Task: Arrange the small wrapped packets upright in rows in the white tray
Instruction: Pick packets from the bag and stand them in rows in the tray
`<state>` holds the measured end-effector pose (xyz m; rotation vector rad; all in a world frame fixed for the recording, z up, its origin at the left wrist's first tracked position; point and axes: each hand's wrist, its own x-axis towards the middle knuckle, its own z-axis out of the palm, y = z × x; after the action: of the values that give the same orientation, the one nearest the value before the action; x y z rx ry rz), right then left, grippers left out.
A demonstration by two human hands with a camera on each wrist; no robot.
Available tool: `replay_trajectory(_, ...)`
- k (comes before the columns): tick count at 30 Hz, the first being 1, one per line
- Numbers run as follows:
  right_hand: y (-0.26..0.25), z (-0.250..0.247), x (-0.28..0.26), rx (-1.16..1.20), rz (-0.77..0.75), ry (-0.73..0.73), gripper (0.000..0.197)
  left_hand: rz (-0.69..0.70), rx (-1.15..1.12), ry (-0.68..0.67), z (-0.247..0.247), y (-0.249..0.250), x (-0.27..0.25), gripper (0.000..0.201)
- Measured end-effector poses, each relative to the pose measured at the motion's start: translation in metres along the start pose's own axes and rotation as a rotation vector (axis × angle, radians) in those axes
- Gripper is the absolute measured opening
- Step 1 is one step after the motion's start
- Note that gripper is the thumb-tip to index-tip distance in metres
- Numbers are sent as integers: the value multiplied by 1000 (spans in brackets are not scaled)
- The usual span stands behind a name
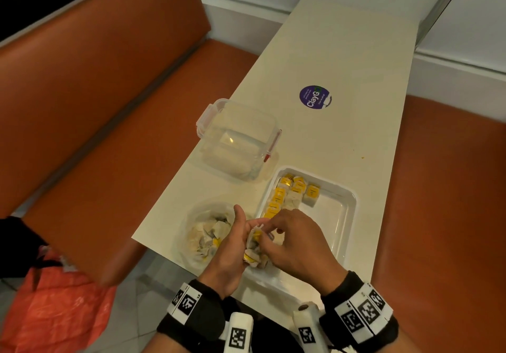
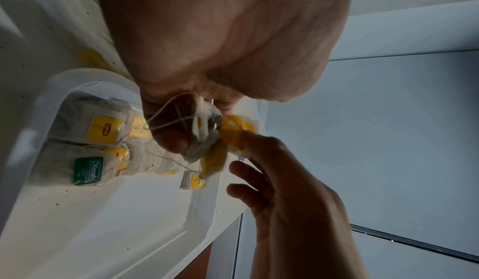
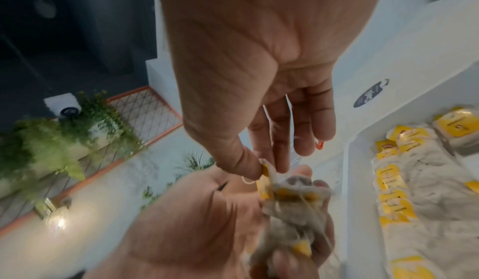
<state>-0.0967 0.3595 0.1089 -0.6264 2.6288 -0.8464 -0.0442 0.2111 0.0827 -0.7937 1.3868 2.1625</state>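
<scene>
The head camera looked down from high up at the white tray [image 1: 347, 204]. Both wrist cameras sat very close, sharing it.

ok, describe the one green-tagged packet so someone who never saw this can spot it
Start at the white tray on the cream table, in the left wrist view. Go to the rows of packets standing at its far end. The green-tagged packet stands at the edge of the group, next to bare tray floor: its tag is green, reading Dilmah, where its neighbours' are yellow.
</scene>
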Motion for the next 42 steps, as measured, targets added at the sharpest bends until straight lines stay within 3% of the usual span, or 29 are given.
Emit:
replay_trajectory(3,5,-15,2,266,101,32,17,41,-15,-27,-3,0,-3,72)
replay_trajectory(6,8,-29,1,575,175,11,8,181,-61,-13,-8,-5,-3,45)
replay_trajectory(10,16,-31,-3,690,185,-24,9,248,6,12,-7,-4,-2,21)
replay_trajectory(14,23,-25,-6,780,206,-3,11,253,19,14,-4,-4,1,25)
replay_trajectory(21,26,-24,-2,872,260,151,7,145,-13,37,1,-7,6,42)
replay_trajectory(24,30,-34,0,883,244,168,6,131,-21,61,-3,-9,7,37)
replay_trajectory(26,36,-39,1,826,240,159,4,135,150,111,-7,-9,10,23)
replay_trajectory(28,46,-40,3,713,251,153,5,168,551,191,-12,-11,16,16)
replay_trajectory(31,67,-34,8,525,314,182,8,156,1214,186,-13,-16,28,27)
replay_trajectory(34,92,-23,12,433,398,203,9,65,1677,116,1,-21,38,48)
replay_trajectory(38,119,-11,16,409,466,226,10,86,1959,81,19,-28,46,52)
replay_trajectory(42,137,-3,23,387,496,236,11,75,2108,73,29,-35,48,30)
